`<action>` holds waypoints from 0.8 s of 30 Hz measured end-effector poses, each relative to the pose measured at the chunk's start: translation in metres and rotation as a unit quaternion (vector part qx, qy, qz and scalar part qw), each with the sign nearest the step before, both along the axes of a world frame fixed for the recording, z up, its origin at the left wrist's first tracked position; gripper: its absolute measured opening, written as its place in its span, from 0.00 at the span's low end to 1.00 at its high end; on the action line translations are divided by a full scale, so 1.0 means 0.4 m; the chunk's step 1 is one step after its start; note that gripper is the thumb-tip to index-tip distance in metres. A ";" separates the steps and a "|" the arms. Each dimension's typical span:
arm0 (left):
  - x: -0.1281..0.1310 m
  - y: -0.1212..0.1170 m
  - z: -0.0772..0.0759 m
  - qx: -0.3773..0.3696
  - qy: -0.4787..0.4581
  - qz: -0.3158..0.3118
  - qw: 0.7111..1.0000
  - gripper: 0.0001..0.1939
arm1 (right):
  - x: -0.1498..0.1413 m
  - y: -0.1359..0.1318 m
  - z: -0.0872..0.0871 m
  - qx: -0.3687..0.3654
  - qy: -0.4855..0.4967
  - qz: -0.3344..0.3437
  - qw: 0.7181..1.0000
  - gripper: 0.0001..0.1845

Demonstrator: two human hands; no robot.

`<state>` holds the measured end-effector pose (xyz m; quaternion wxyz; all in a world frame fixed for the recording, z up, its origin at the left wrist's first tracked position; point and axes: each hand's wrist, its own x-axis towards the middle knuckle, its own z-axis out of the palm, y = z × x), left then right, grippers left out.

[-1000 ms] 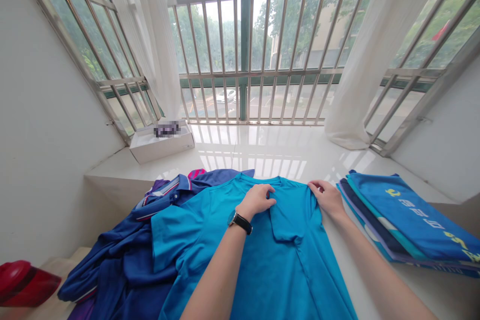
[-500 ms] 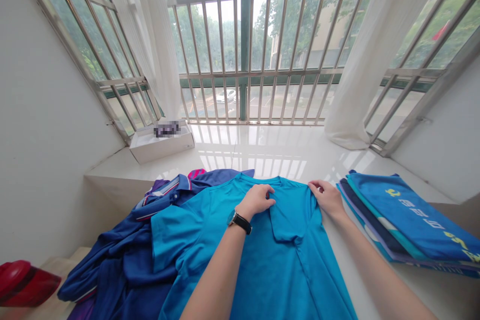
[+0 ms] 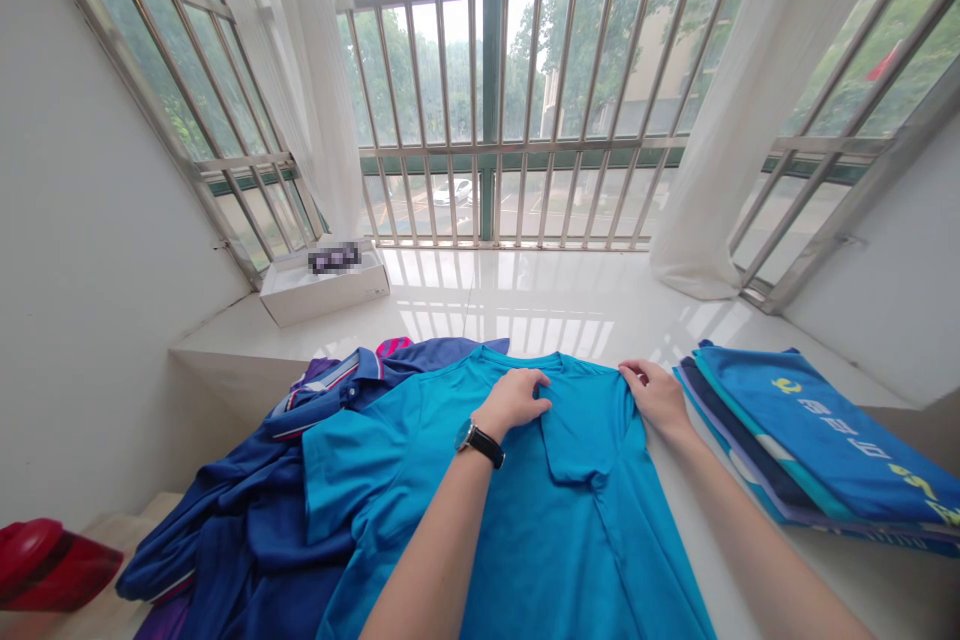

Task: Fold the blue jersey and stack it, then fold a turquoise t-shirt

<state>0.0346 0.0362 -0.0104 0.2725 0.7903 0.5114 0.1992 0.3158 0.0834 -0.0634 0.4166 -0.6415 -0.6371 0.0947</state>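
A teal T-shirt point(image 3: 517, 510) lies spread out with its neckline toward the window. Its right-hand sleeve is folded inward over the chest, while the left-hand sleeve stays spread. My left hand point(image 3: 516, 402), with a black-strapped watch point(image 3: 480, 442) on the wrist, rests near the collar, fingers curled on the folded sleeve's edge. At the right shoulder corner, my right hand point(image 3: 656, 395) pinches the fabric between thumb and fingers. Under the T-shirt's left side is a heap of dark blue polo shirts point(image 3: 262, 490), partly covered.
A stack of folded shirts point(image 3: 825, 440) sits at the right on the white sill point(image 3: 525, 300). An open white box point(image 3: 326, 290) stands at the back left. A red object point(image 3: 56, 565) is at the lower left. Barred windows and white curtains point(image 3: 705, 140) border the sill.
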 end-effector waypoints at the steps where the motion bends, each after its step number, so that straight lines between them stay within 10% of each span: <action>1: 0.000 0.000 0.000 0.000 0.001 -0.001 1.000 0.20 | 0.000 0.000 0.000 -0.002 0.000 -0.001 1.000 0.21; 24: -0.002 0.000 0.002 -0.003 0.003 -0.006 1.000 0.20 | -0.002 -0.001 0.000 -0.027 0.005 -0.002 1.000 0.21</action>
